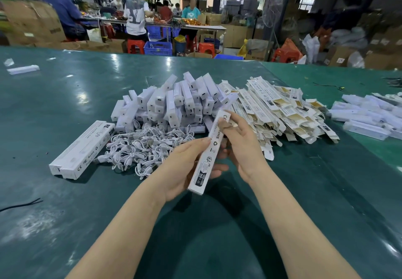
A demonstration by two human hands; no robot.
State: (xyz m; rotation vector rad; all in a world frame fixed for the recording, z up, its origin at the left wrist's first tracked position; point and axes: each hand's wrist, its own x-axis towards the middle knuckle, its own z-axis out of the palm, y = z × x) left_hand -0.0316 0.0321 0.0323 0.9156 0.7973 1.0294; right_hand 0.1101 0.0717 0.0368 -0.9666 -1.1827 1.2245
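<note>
Presently, I note the left hand cradling the slim box, right hand pinching its far end; over-squeezing could crease it.

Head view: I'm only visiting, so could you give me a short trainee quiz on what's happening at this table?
1. True or false: the left hand and the right hand both hold the box.
2. Which pile lies to the right of the box? A: cables. B: flat cartons. C: white units.
3. Fill in: the table top is ___ in colour.
Key: 1 true; 2 B; 3 green.
</note>
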